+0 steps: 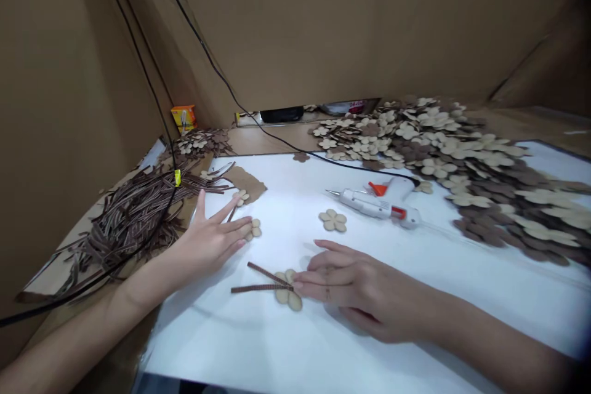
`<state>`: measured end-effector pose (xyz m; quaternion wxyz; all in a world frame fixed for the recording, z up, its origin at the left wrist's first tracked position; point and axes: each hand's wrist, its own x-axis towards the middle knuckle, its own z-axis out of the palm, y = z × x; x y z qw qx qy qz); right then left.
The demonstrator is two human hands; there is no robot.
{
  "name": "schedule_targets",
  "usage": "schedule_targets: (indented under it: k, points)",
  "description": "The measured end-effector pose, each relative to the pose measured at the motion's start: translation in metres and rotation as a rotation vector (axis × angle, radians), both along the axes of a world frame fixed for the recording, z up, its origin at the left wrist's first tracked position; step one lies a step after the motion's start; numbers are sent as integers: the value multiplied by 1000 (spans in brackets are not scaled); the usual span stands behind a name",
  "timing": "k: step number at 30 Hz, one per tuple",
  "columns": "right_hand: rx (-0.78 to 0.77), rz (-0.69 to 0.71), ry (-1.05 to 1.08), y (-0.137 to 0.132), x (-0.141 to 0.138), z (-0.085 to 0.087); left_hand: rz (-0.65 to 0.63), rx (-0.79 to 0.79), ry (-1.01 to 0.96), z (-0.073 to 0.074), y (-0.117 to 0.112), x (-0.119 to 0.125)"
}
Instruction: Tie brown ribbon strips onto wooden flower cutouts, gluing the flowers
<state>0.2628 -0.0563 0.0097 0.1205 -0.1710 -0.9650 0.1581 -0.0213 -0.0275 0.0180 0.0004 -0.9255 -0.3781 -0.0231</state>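
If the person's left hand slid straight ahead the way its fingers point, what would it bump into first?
The left hand would probably meet the small tan cut-out flower first. It lies right at the fingertips, perhaps already touching; depth is hard to judge.

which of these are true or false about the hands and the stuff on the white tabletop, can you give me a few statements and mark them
1. The pile of brown strips lies to the left of the left hand. True.
2. The hot glue gun is held in a hand. False: it lies on the white tabletop, held by neither hand.
3. The right hand is at a flower cutout with two brown strips on it. True.
4. The lone flower cutout sits on the big heap of flower cutouts. False: it lies apart from the heap, on the white tabletop.
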Motion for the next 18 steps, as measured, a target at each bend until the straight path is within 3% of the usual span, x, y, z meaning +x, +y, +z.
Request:
schedule_targets:
  k: [5, 9, 13, 18]
  points:
    - [87, -34, -17, -6, -6, -6, -28, -70, -32, 11, -22, 10]
    - [219, -21, -21, -9, -11, -11, -18, -83, -61, 17, -24, 11]
    - [286, -71, 64, -9, -13, -16, -40, -14, -88, 23, -23, 14]
    - [298, -77, 21, -7, -12, -17, -154, 125, -120, 26, -30, 31]
